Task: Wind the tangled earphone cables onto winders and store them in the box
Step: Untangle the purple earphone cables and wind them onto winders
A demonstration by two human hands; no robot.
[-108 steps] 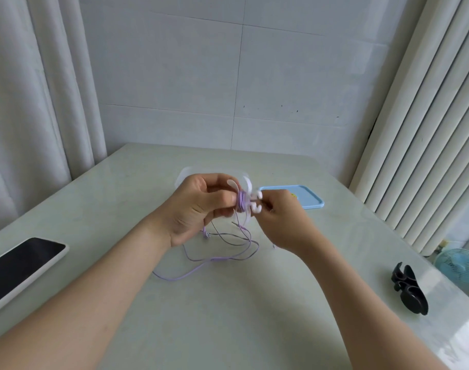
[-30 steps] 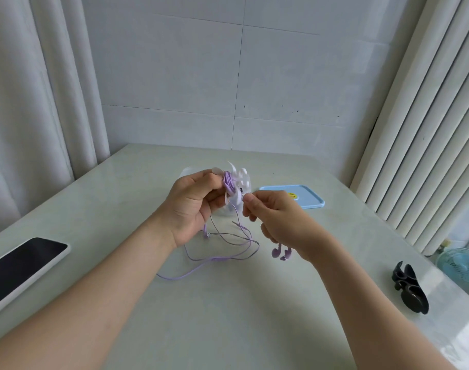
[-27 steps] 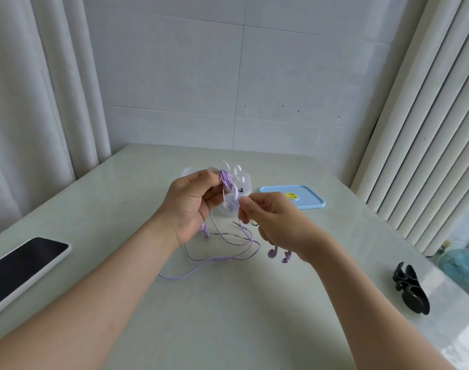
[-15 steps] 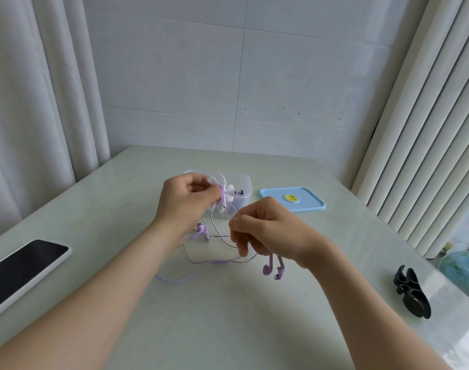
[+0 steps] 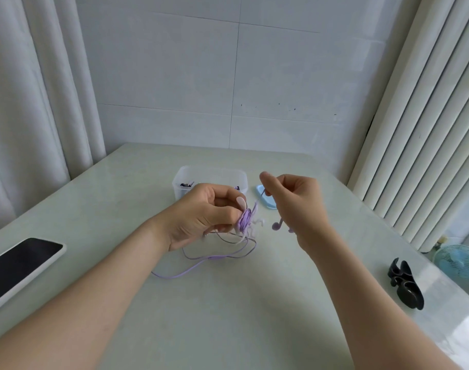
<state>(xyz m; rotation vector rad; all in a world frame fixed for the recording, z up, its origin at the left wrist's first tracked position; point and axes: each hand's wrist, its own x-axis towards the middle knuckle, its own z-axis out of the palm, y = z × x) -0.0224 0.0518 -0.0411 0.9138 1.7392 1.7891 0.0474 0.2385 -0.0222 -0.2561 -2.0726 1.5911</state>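
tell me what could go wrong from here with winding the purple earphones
1. The purple cable lies in crossed loops on the table. Pulled onto the white winder, it may knot.
2. The earbuds dangle under the right hand, which pinches the cable, and they could catch on the winder's prongs.
3. The left hand alone grips the winder, so a hard tug might slip the wraps off.

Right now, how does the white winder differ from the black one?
The white winder is gripped in the left hand; the black winder lies untouched on the table. The white winder carries purple cable; the black winder is bare. Both have curved prongs.
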